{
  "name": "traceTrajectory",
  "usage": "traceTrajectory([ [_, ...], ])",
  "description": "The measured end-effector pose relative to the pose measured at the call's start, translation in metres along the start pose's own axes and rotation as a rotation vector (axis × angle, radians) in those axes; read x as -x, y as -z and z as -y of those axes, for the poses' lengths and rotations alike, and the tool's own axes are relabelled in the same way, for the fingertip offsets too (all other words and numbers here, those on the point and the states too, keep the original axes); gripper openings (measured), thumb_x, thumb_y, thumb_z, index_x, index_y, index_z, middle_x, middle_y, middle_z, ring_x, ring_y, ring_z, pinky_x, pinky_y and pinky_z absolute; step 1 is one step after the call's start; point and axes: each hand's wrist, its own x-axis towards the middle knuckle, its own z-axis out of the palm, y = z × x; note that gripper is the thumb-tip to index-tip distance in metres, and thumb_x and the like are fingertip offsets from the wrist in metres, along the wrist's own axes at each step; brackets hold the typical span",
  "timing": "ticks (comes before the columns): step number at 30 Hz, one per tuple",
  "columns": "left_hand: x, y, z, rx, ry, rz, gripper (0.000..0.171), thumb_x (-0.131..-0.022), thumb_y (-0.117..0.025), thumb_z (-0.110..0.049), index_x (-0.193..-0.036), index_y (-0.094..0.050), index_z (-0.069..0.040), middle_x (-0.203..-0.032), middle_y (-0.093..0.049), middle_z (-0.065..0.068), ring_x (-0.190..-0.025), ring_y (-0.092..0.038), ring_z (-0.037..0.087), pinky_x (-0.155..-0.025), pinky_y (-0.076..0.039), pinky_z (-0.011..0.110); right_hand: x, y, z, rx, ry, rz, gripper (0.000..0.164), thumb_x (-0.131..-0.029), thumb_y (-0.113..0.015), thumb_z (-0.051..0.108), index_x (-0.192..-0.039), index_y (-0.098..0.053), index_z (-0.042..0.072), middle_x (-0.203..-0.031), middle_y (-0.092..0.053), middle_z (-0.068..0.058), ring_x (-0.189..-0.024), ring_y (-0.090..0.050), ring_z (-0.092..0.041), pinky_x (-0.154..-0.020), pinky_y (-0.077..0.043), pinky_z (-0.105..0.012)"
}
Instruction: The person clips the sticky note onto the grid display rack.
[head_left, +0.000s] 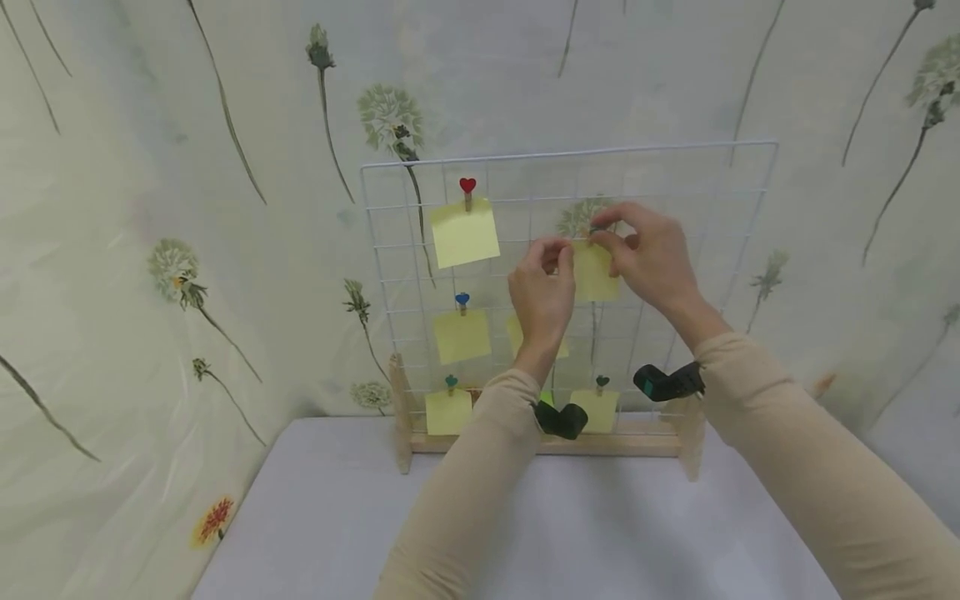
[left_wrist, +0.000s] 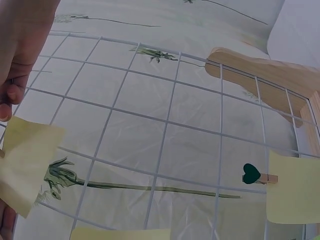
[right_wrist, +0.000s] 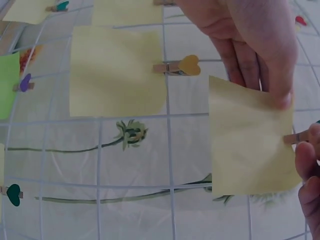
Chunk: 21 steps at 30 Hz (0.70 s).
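Observation:
A yellow sticky note (head_left: pixel 596 273) lies against a white wire grid (head_left: pixel 570 152), in its upper right part. My left hand (head_left: pixel 543 287) pinches the note's upper left edge between thumb and fingers. At the note's top edge, my right hand (head_left: pixel 651 254) pinches a small wooden clothespin (right_wrist: pixel 297 137) with a dark heart. The right wrist view shows the clothespin's tip over the note's edge, its heart mostly cut off by the frame. Below my left hand, another yellow note (right_wrist: pixel 117 72) hangs from a clothespin with a yellow-orange heart (right_wrist: pixel 189 65).
More yellow notes hang under clothespins with a red heart (head_left: pixel 468 185), a blue heart (head_left: pixel 462 298) and green hearts (head_left: pixel 602 381). A bright green note (right_wrist: pixel 9 85) has a purple heart. The grid stands in a wooden base (head_left: pixel 615 446) on a white table (head_left: pixel 337 500), before a flower-patterned curtain.

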Motion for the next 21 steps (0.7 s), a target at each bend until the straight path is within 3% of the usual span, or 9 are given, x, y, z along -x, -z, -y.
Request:
traceTrajectory([
  [5, 0.0002, -0.0005, -0.0002, 0.000, -0.006, -0.001, 0.008, -0.090, -0.064, -0.014, -0.094, -0.068, -0.009, -0.090, -0.074, 0.003, -0.075, -0.069, 0.011, -0.068, -0.049, 0.014, 0.0011, -0.0003, 0.0014, 0.061, 0.044, 0.000, 0.017, -0.091, -0.062, 0.010, -0.106, -0.064, 0.005, -0.105, -0.068, -0.010, -0.056, -0.063, -0.021, -0.048, -0.041, -0.010],
  [12, -0.0004, -0.0002, -0.0002, -0.016, -0.012, -0.003, 0.007, -0.089, -0.064, -0.013, -0.095, -0.067, -0.010, -0.090, -0.074, 0.002, -0.076, -0.068, 0.011, -0.068, -0.050, 0.015, -0.0002, -0.0009, 0.0041, 0.151, 0.084, -0.011, 0.021, -0.091, -0.062, 0.012, -0.110, -0.065, 0.005, -0.107, -0.068, -0.011, -0.054, -0.052, -0.017, -0.049, -0.040, -0.019],
  [21, -0.0004, 0.0006, 0.0008, -0.009, -0.044, 0.011, 0.008, -0.089, -0.062, -0.010, -0.097, -0.064, -0.009, -0.092, -0.074, 0.004, -0.077, -0.069, 0.011, -0.069, -0.050, 0.015, 0.0031, 0.0046, 0.0005, 0.108, 0.080, -0.106, 0.024, -0.091, -0.056, 0.007, -0.114, -0.063, 0.005, -0.106, -0.067, -0.012, -0.060, -0.051, -0.016, -0.054, -0.036, -0.016],
])
